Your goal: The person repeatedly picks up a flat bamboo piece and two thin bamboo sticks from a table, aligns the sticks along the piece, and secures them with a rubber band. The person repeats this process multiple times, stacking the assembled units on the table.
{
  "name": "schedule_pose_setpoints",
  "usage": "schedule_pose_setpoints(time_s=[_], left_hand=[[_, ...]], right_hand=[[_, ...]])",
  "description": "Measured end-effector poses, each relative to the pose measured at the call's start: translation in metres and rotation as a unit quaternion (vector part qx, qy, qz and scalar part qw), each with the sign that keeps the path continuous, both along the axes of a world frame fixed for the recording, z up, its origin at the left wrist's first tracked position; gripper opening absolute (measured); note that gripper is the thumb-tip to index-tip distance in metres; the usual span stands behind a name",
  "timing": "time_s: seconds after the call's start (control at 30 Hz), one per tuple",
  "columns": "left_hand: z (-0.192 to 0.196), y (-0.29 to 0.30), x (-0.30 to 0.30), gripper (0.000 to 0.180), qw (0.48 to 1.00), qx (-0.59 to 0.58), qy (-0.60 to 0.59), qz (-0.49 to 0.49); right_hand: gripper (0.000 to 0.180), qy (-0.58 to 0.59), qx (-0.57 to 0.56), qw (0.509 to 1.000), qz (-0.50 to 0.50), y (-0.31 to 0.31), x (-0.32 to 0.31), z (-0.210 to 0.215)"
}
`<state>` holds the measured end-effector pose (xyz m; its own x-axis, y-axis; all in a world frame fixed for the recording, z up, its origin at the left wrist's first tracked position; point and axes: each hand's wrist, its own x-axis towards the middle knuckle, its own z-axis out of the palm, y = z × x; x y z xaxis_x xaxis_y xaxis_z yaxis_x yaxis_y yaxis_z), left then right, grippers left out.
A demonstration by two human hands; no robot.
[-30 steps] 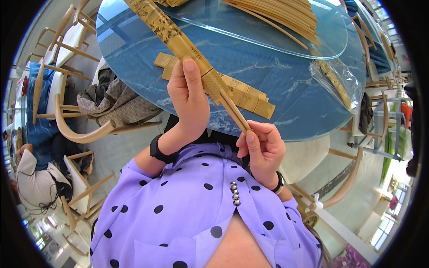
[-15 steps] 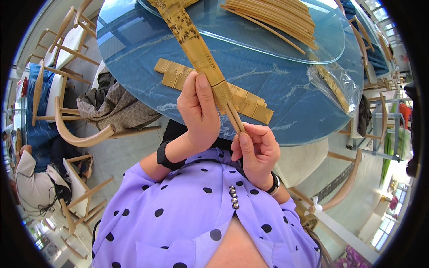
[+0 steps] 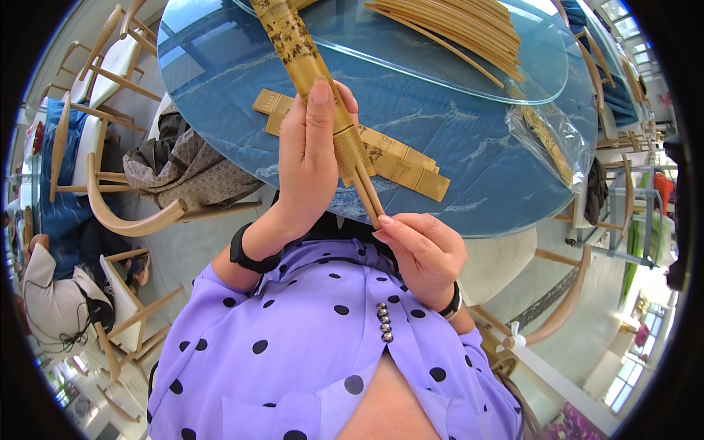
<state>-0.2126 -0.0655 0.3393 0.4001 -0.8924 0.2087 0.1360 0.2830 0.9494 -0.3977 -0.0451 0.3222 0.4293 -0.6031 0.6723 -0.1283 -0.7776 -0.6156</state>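
The left hand [image 3: 312, 150] grasps a long gold paper sleeve [image 3: 291, 51] near its lower end, thumb pressed along the front. The right hand [image 3: 427, 249] pinches the tips of a pair of wooden chopsticks [image 3: 372, 192] between thumb and fingers, and their other ends run up into the sleeve's lower opening. Sleeve and chopsticks slant over the near edge of a round blue table [image 3: 227, 99], the sleeve's upper end passing out of view above the far side. Behind the left hand, flat gold sleeves [image 3: 414, 172] overlap on the tabletop, short of the near edge. A glass turntable [image 3: 548, 44] covers the far part, bearing a spread pile of chopsticks [image 3: 462, 33]. Near the table's right edge lies a gold strip [image 3: 544, 139] in a clear plastic wrapper [image 3: 578, 150]. Beyond the left edge, a patterned brown bundle [image 3: 198, 172] rests on a wooden chair [image 3: 139, 225]; whether bag or garment, I cannot tell.
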Motion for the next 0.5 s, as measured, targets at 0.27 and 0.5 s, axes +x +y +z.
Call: schedule_pose_setpoints(time_s=[0.27, 0.5], left_hand=[[0.0, 0.009, -0.005, 0.045, 0.999, 0.026, -0.019, 0.002], [-0.006, 0.02, -0.017, 0.043, 0.996, 0.013, -0.067, -0.06]], right_hand=[[0.04, 0.07, -0.062, 0.996, -0.002, 0.002, -0.002, 0.005], [0.039, 0.056, -0.06, 0.997, -0.016, 0.006, -0.005, 0.007]])
